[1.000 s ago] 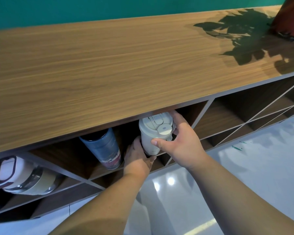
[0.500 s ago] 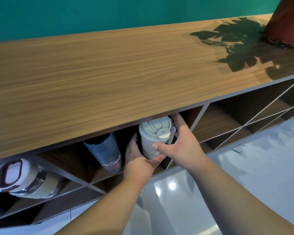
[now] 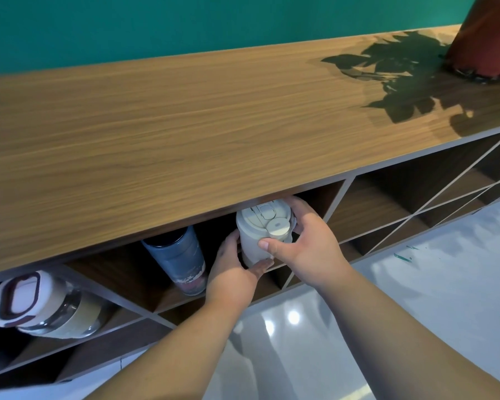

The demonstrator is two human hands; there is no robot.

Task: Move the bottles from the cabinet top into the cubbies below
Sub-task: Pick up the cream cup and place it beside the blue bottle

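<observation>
head view: a long wood top (image 3: 185, 134) fills the middle, with a green wall (image 3: 185, 21) above and shiny white floor (image 3: 416, 298) at lower right. a red pot (image 3: 485, 39) stands at upper right. both hands, left (image 3: 231, 272) and right (image 3: 309, 249), grip a white bottle (image 3: 260, 232) in a middle cubby (image 3: 321, 197). a blue bottle (image 3: 182, 261) stands beside it.

right cubby (image 3: 387, 203) open, dark bottle (image 3: 182, 261) leftward

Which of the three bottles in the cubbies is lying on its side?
The white-lidded bottle in the far-left cubby. The dark blue bottle and the cream bottle in both hands stand roughly upright.
</observation>
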